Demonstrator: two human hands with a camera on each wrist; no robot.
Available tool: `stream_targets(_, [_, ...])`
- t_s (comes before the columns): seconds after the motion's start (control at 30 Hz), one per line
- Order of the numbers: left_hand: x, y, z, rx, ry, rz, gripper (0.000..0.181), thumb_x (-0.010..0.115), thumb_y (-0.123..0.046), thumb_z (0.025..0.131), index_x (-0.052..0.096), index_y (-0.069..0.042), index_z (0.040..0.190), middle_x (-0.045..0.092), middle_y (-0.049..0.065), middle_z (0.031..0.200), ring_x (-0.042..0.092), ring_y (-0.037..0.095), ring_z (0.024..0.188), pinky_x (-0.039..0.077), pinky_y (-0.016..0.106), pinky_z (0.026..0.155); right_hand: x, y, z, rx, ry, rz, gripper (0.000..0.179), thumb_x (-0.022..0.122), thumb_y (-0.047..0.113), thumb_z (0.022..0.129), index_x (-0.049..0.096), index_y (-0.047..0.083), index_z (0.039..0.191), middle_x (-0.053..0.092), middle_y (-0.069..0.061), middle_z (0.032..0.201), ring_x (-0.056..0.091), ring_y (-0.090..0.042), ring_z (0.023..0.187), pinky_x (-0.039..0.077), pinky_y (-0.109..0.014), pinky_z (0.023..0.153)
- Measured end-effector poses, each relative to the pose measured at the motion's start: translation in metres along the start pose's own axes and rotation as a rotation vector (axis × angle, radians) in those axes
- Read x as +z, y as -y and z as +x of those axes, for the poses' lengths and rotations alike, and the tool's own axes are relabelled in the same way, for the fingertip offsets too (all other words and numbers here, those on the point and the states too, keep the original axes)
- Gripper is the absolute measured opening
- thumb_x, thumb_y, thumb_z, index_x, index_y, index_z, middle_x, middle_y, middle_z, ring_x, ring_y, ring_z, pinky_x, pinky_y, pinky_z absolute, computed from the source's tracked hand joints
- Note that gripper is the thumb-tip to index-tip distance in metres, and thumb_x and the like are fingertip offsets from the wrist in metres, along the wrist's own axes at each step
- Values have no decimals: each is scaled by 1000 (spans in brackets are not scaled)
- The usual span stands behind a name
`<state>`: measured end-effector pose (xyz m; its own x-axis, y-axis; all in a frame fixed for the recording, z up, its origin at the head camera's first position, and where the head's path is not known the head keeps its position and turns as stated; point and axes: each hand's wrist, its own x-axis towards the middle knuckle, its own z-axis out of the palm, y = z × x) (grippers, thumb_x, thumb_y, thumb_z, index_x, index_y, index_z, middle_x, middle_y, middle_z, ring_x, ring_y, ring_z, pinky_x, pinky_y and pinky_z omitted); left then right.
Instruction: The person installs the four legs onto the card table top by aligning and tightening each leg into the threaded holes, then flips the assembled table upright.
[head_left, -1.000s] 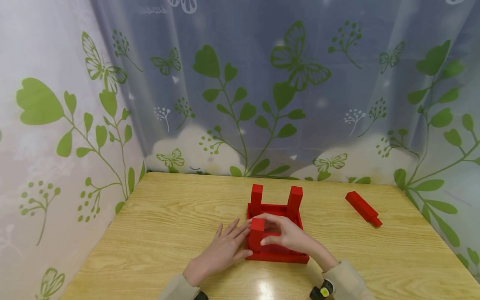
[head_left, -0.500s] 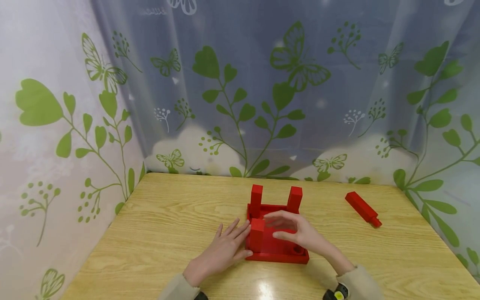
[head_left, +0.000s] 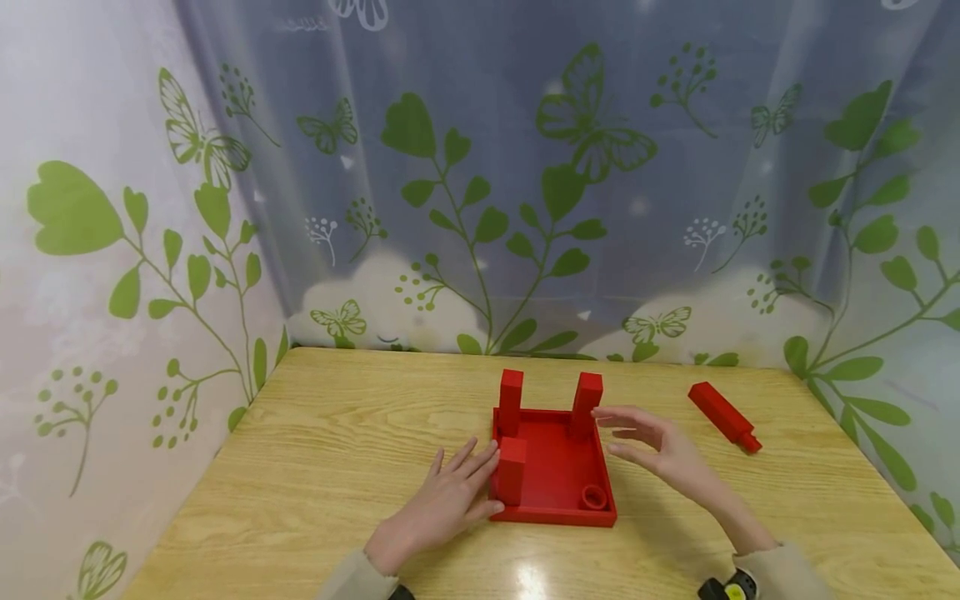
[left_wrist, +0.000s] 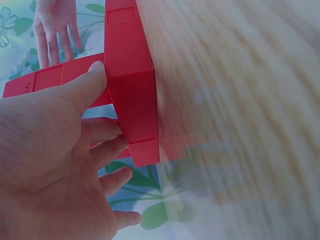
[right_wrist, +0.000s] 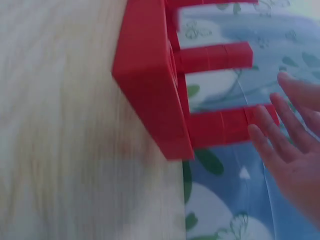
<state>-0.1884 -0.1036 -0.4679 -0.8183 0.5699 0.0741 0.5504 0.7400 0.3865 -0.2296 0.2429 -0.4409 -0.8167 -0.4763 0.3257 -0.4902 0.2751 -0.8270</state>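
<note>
Tray [head_left: 553,517] in red sits flat on the wood-grained table [head_left: 360,417], right in the middle of the action, and three square red posts rise from its corners! Near-left post [head_left: 512,473], far-left post [head_left: 511,402], far-right post [head_left: 587,404], all upright, and at the near-right corner a round red socket [head_left: 594,497] shows its ring to the camera.

Look at the left hand [head_left: 438,508], spread wide against the tray's left side, palm down, fingers fanned and thumb apart. The index fingertip reaches the near-left post, and the thumb rests by the near-left corner; the left wrist view confirms it, thumb at the foot of that post, two fingertips against the tray's outer wall.

Over to the right hand [head_left: 667,454], hanging in the air just beyond the tray's right edge, with a broad gap between thumb and fingers. Those fingertips are very near the far-right post; the right wrist view is blurred, so whether they touch it cannot be told.

Farther right, well apart from the tray, a loose red post [head_left: 722,412] lies on its side, its narrow stepped peg pointing toward the near right. Light sleeves [head_left: 783,571] frame the scene at the bottom, and behind it all hangs a curtain [head_left: 315,192] printed with green leaves and butterflies.
</note>
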Motion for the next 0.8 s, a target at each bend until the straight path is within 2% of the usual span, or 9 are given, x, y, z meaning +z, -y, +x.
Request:
stream_targets(0.17, [1, 1, 0, 2, -5, 0, 68, 58, -43, 102, 41, -4, 155, 35, 9, 163, 23, 37, 153, 19, 71, 115, -22, -2, -3, -40, -161, -105, 52, 70, -4, 92, 58, 5, 142, 63, -7, 137, 60, 1, 119, 52, -19, 92])
stream_targets(0.3, [1, 2, -1, 9, -9, -1, 68, 58, -43, 102, 42, -4, 154, 36, 9, 163, 24, 38, 152, 19, 72, 114, -39, -5, -5, -27, -278, -237, 56, 74, -4, 89, 58, 5, 142, 60, -21, 138, 55, 10, 120, 48, -10, 93])
stream_targets(0.43, [1, 2, -1, 7, -1, -5, 68, 57, -43, 102, 42, -4, 154, 36, 10, 163, 23, 38, 152, 19, 72, 114, -58, -17, -7, 21, -320, -342, 56, 75, 1, 90, 57, 3, 143, 58, -24, 139, 46, 20, 117, 40, -3, 93])
stream_targets(0.5, [1, 2, -1, 1, 7, -6, 68, 57, -44, 102, 41, -5, 155, 35, 9, 163, 23, 37, 153, 19, 71, 115, -67, -25, -8, 62, -320, -380, 56, 75, 5, 91, 56, 2, 143, 58, -26, 139, 46, 21, 114, 40, -1, 90])
stream_targets(0.57, [1, 2, -1, -5, 12, -6, 68, 56, -44, 102, 40, -6, 156, 35, 8, 164, 22, 36, 153, 18, 71, 115, -77, -31, -9, 110, -315, -414, 56, 75, 9, 92, 55, 2, 144, 59, -28, 137, 57, 8, 115, 44, -2, 84])
stream_targets(0.63, [1, 2, -1, -8, 13, -4, 68, 56, -45, 102, 40, -6, 156, 34, 7, 164, 21, 35, 154, 18, 70, 116, -85, -36, -9, 153, -309, -439, 57, 75, 12, 93, 54, 0, 145, 59, -31, 135, 67, -15, 114, 49, -7, 79])
stream_targets(0.73, [1, 2, 0, -13, 13, -4, 68, 56, -45, 102, 40, -6, 156, 34, 7, 164, 21, 34, 154, 18, 69, 116, -96, -44, -9, 191, -305, -480, 58, 74, 11, 93, 52, -3, 144, 58, -35, 134, 63, -50, 113, 60, -31, 80])
stream_targets(0.8, [2, 3, 1, -13, 12, -1, 68, 56, -45, 102, 40, -6, 156, 34, 7, 164, 21, 34, 154, 18, 69, 116, -102, -50, -7, 206, -301, -505, 59, 74, 8, 92, 50, -6, 144, 56, -36, 134, 59, -56, 115, 57, -48, 86])
